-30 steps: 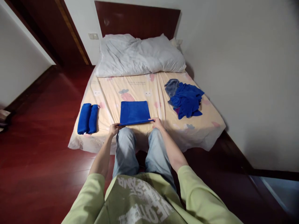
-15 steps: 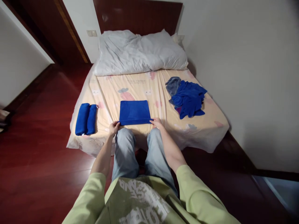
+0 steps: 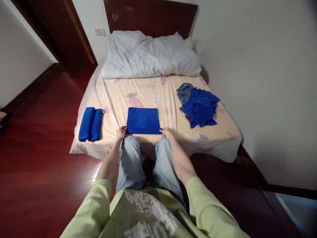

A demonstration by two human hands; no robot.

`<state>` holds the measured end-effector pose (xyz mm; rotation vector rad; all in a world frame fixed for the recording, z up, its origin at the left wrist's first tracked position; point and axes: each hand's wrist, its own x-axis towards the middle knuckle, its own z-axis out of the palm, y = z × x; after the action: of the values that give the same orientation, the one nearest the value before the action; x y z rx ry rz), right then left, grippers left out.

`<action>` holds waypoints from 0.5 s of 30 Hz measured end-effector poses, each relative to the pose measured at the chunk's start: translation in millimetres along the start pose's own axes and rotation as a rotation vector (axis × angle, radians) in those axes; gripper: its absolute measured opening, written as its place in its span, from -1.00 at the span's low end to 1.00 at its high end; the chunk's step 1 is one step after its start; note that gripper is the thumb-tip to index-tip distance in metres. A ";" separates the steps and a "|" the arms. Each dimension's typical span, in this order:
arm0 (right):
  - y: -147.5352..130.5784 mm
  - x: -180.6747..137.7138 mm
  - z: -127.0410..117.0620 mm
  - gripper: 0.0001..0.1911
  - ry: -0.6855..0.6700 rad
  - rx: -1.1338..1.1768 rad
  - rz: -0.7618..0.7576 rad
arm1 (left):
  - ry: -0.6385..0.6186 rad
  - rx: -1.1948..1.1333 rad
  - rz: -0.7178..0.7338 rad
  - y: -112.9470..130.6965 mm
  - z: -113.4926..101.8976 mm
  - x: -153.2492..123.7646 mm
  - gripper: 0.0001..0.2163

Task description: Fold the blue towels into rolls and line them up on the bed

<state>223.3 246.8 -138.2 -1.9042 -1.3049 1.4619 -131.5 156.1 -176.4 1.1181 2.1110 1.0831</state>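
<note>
A blue towel [image 3: 143, 120] lies folded flat on the bed's patterned sheet [image 3: 148, 91], near the foot edge. My left hand [image 3: 121, 133] pinches its near left corner. My right hand [image 3: 166, 132] pinches its near right corner. Both hands rest at the bed's edge above my knees. Two rolled blue towels [image 3: 90, 124] lie side by side at the bed's left edge. A loose heap of blue cloths [image 3: 200, 106] with a grey one sits on the right side of the bed.
A crumpled white duvet [image 3: 151, 54] covers the head of the bed against a dark wooden headboard [image 3: 148, 16]. A white wall [image 3: 260, 82] runs close along the bed's right side. Dark red wooden floor [image 3: 37, 138] spreads to the left.
The towel's near edge, slightly lifted a second ago, now lies flat on the sheet. My hands stay at its corners. The view has shifted slightly.
</note>
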 end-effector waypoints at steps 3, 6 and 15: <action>1.0 1.8 1.3 -0.56 0.005 -0.012 0.010 | -0.001 0.051 -0.017 1.5 0.9 0.9 -0.78; 4.4 7.3 5.2 -0.58 0.023 -0.008 0.022 | -0.004 0.089 -0.033 -3.1 0.3 -3.2 -0.74; 7.3 11.3 12.0 -0.56 0.096 -0.019 0.021 | -0.044 0.129 -0.068 -3.2 -7.5 -8.7 -0.74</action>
<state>215.7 250.3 -154.2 -1.9809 -1.2632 1.3545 -133.7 144.6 -174.3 1.1097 2.1935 0.8945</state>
